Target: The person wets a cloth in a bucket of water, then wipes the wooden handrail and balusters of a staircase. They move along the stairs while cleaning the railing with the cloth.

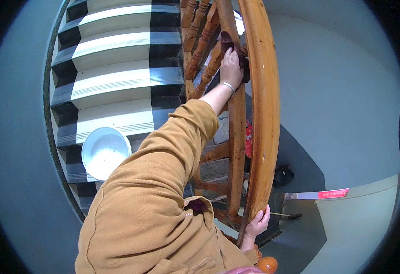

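My left hand [232,68], with a bracelet at the wrist, reaches up and holds a dark maroon cloth [226,38] against the woodwork of a stair railing. The cloth wraps partly around the wooden rail [237,144] beneath the handrail, beside a turned baluster [211,68]. Part of the cloth is hidden behind my fingers and the rail. Lower down, my right hand [259,224] grips the outer side of the varnished wooden handrail [264,102] near its bottom end. A tan sleeve covers my left arm.
A white plastic bucket [105,150] stands on the black-and-white stairs [114,75] to the left. Beyond the railing are a lower floor, a brush [294,216] with a long handle, a red bag [248,140] and a dark object [283,176]. An orange rounded knob [267,265] sits near my right arm.
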Action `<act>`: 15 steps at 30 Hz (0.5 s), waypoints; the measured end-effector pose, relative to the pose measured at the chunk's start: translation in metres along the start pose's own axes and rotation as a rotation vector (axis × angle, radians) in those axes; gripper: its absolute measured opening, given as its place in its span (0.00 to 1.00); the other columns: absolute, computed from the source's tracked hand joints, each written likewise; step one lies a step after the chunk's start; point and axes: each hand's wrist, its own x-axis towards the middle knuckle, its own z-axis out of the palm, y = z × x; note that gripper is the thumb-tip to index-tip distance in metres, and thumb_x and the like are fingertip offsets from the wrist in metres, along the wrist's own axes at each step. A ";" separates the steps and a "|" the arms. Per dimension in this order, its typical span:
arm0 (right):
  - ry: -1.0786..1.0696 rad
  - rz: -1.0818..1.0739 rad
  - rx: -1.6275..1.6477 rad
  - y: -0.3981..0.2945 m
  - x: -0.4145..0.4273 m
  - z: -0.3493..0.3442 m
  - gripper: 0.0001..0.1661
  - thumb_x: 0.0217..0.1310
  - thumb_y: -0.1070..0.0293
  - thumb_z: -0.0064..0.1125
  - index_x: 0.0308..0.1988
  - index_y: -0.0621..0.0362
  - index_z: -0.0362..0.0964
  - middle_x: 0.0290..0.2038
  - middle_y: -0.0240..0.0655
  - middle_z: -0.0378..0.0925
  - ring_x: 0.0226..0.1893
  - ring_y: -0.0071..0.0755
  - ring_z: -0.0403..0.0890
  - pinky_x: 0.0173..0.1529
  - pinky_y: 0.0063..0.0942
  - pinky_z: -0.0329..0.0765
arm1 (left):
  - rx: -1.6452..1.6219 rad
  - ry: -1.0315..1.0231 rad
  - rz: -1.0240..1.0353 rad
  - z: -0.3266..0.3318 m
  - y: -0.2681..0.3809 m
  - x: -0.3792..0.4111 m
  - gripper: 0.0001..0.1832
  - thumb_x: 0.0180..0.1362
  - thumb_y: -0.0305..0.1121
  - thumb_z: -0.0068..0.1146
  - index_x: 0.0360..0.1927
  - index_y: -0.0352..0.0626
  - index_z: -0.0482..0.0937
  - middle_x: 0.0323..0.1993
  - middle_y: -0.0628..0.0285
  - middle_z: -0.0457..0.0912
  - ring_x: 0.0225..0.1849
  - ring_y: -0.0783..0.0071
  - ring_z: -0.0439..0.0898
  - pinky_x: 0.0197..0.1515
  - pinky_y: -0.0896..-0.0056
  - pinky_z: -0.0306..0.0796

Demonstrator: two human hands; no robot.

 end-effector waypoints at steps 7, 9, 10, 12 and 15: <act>-0.015 0.010 0.006 -0.002 0.001 -0.001 0.27 0.64 0.56 0.41 0.50 0.69 0.66 0.47 0.51 0.72 0.48 0.50 0.73 0.53 0.36 0.67 | -0.121 -0.044 0.014 -0.012 0.014 -0.023 0.34 0.46 0.24 0.53 0.59 0.26 0.56 0.58 0.41 0.63 0.61 0.43 0.58 0.65 0.57 0.51; -0.003 0.005 0.002 -0.003 0.001 -0.002 0.27 0.64 0.56 0.42 0.50 0.69 0.66 0.47 0.51 0.72 0.47 0.51 0.73 0.52 0.37 0.67 | -0.291 -0.028 0.122 -0.020 0.022 0.000 0.37 0.48 0.26 0.53 0.60 0.24 0.50 0.58 0.36 0.58 0.62 0.39 0.55 0.66 0.57 0.47; 0.001 -0.013 0.003 -0.003 0.001 -0.001 0.27 0.63 0.55 0.42 0.51 0.68 0.65 0.46 0.52 0.72 0.46 0.52 0.73 0.51 0.38 0.68 | -0.328 -0.027 0.125 -0.019 0.024 0.021 0.38 0.48 0.26 0.53 0.60 0.23 0.50 0.58 0.35 0.58 0.62 0.40 0.56 0.65 0.57 0.49; -0.006 -0.030 0.018 0.004 -0.001 0.001 0.28 0.63 0.55 0.43 0.51 0.69 0.65 0.45 0.53 0.72 0.45 0.53 0.73 0.51 0.40 0.68 | -0.423 -0.101 0.116 -0.012 0.013 0.056 0.36 0.50 0.27 0.53 0.60 0.24 0.50 0.56 0.34 0.61 0.60 0.41 0.59 0.62 0.58 0.55; -0.037 0.035 0.039 -0.002 -0.002 -0.001 0.29 0.63 0.54 0.43 0.51 0.69 0.65 0.45 0.53 0.72 0.46 0.54 0.72 0.51 0.40 0.67 | -0.556 -0.189 -0.028 -0.013 0.021 0.062 0.24 0.54 0.32 0.51 0.54 0.34 0.63 0.43 0.37 0.73 0.48 0.43 0.72 0.49 0.55 0.68</act>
